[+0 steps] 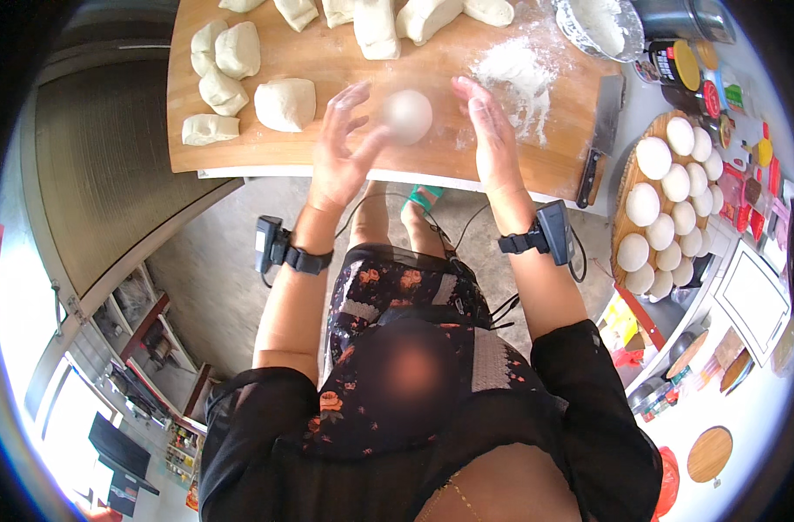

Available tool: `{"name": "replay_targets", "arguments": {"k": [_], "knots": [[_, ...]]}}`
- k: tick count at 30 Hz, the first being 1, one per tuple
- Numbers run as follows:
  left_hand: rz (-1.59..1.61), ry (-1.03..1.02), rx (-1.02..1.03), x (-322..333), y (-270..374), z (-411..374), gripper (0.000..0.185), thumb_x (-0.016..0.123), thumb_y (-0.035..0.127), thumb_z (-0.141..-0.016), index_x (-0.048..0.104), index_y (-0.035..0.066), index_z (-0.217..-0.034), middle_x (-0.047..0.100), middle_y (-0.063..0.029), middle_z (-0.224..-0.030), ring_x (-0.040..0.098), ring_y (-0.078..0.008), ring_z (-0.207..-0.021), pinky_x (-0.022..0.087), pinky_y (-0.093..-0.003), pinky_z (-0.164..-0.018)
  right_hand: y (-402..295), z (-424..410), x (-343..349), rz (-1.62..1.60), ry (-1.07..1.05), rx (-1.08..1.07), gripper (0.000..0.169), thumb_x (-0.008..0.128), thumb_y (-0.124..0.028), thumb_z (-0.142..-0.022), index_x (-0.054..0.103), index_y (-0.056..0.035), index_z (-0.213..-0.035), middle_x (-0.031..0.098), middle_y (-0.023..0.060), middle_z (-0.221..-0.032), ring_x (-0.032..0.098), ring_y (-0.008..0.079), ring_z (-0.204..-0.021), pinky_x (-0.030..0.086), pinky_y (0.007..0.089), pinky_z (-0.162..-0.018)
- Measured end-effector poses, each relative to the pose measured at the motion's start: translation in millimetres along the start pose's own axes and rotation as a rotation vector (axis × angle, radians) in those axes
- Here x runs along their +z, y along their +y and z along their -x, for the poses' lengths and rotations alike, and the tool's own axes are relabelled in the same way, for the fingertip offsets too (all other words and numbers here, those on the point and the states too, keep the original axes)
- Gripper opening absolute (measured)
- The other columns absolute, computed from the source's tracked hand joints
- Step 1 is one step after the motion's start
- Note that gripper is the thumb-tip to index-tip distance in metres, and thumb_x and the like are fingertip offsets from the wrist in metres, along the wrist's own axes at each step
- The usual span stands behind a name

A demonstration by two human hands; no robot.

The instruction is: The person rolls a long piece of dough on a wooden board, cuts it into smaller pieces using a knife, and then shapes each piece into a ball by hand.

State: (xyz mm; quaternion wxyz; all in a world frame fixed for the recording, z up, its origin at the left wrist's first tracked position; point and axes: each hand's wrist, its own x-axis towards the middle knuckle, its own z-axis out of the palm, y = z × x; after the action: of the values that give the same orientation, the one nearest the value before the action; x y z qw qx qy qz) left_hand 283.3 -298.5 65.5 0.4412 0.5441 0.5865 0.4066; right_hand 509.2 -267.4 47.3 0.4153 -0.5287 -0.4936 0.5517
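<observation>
A smooth round ball of dough [410,117], partly blurred, rests on the wooden board [429,156] between my two hands. Just left of it is my left hand [344,140], fingers apart and holding nothing; its thumb tip lies at the ball's edge, and I cannot tell if it touches. My right hand [491,137] is raised to the right of the ball, apart from it and empty, its fingers loosely spread. Dry white flour [517,78] is scattered beside that hand. A larger cut lump of dough [284,106] sits left of my left hand.
Several cut dough pieces [376,29] line the board's far side, with more dough chunks [237,51] at its left. A cleaver [599,137] lies along the right edge. Beyond it, a round tray [622,196] carries several dough balls. A metal bowl [566,29] holds flour.
</observation>
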Motion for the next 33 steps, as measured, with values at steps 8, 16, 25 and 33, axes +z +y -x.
{"name": "replay_targets", "arguments": {"k": [8, 16, 25, 33], "knots": [[-0.721, -0.575, 0.281, 9.7, 40.1, -38.6, 0.075, 0.082, 0.012, -0.076, 0.052, 0.016, -0.145, 0.044, -0.0116, -0.152, 0.042, -0.0357, -0.14, 0.047, -0.0449, -0.111, -4.7, 23.9, -19.6, 0.325, 0.039, 0.028, 0.028, 0.054, -0.019, -0.106, 0.064, -0.0023, -0.127, 0.073, 0.0121, -0.113, 0.068, 0.0187, -0.107, 0.05, 0.0321, -0.095], [-0.919, -0.322, 0.437, 41.4, -7.3, -1.6, 0.061, 0.077, 0.007, -0.075, 0.061, 0.024, -0.132, 0.05, -0.0129, -0.135, 0.046, -0.0394, -0.133, 0.056, -0.0461, -0.096, 21.8, 57.2, -32.7, 0.294, 0.098, 0.073, 0.026, 0.054, -0.017, -0.103, 0.066, 0.0004, -0.119, 0.075, 0.0157, -0.107, 0.071, 0.0263, -0.101, 0.053, 0.0347, -0.09], [-0.584, -0.037, 0.204, -71.2, 37.4, -83.9, 0.058, 0.087, 0.017, -0.07, 0.066, 0.011, -0.124, 0.062, -0.0155, -0.121, 0.063, -0.0342, -0.113, 0.052, -0.0452, -0.098, 42.8, 44.5, -41.0, 0.168, 0.122, 0.212, 0.029, 0.055, -0.016, -0.102, 0.063, 0.0035, -0.122, 0.076, 0.0146, -0.105, 0.07, 0.0179, -0.096, 0.053, 0.0317, -0.088], [-1.035, 0.233, -0.018, -250.3, -9.7, -268.1, 0.062, 0.086, 0.031, -0.074, 0.063, 0.017, -0.129, 0.061, -0.0196, -0.124, 0.061, -0.0379, -0.115, 0.052, -0.0459, -0.099, 43.6, 30.0, -32.2, 0.352, 0.171, 0.236, 0.028, 0.056, -0.021, -0.102, 0.064, 0.0017, -0.116, 0.071, 0.0109, -0.09, 0.068, 0.0189, -0.083, 0.053, 0.0324, -0.078]]}}
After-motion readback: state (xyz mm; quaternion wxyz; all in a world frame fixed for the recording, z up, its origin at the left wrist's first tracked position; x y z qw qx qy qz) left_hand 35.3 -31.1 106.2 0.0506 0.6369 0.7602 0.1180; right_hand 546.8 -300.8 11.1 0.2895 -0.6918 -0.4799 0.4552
